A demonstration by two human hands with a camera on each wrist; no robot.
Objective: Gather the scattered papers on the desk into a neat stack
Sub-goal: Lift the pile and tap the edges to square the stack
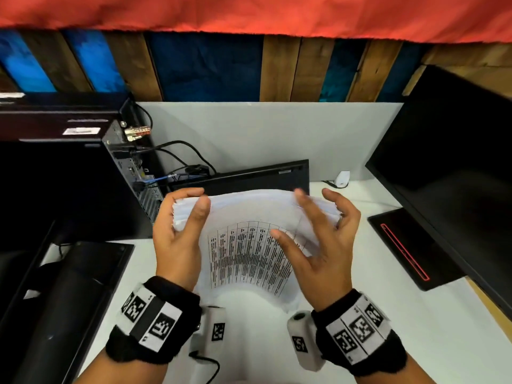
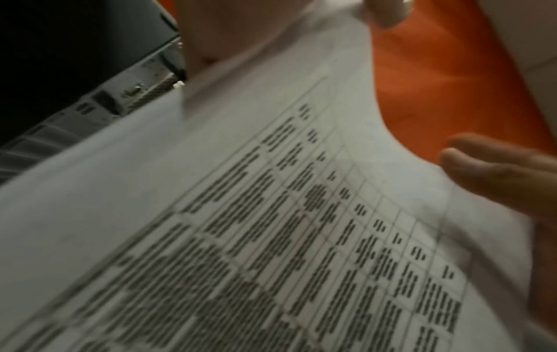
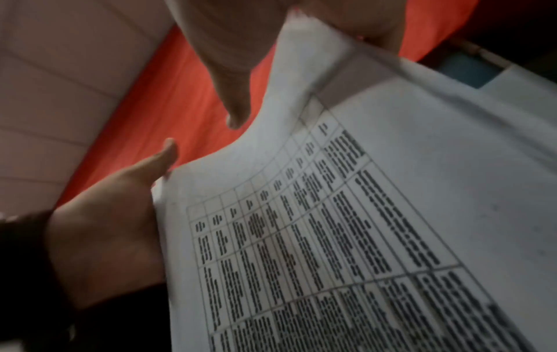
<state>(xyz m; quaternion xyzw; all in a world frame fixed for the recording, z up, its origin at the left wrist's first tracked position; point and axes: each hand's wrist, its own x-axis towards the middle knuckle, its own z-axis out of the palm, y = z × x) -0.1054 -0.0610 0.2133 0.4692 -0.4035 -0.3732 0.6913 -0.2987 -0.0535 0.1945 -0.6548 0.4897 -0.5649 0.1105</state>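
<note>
A stack of papers [image 1: 249, 245] stands on its lower edge near the middle of the white tabletop [image 1: 415, 328], bowed so that its printed table faces the person. The left hand [image 1: 177, 234] grips the stack's upper left corner, fingers curled over the top edge and thumb pressed against the front sheet. The right hand [image 1: 321, 239] is at the upper right corner with fingers spread and loosely bent; its index finger lies across the printed face, while the other fingertips seem to touch the fanned sheet edges, though motion blur makes a firm grip hard to confirm. In the left wrist view the papers [image 2: 271, 238] fill most of the picture, and the right hand [image 2: 497, 178] reaches in from the right. In the right wrist view the left hand [image 3: 99, 228] sits against the far edge of the papers [image 3: 361, 214].

Behind the stack a black keyboard [image 1: 243, 176] leans against the grey partition [image 1: 277, 134]. A computer tower [image 1: 116, 167] with cables stands at the left edge of the tabletop, and a dark monitor [image 1: 448, 162] stands at the right edge.
</note>
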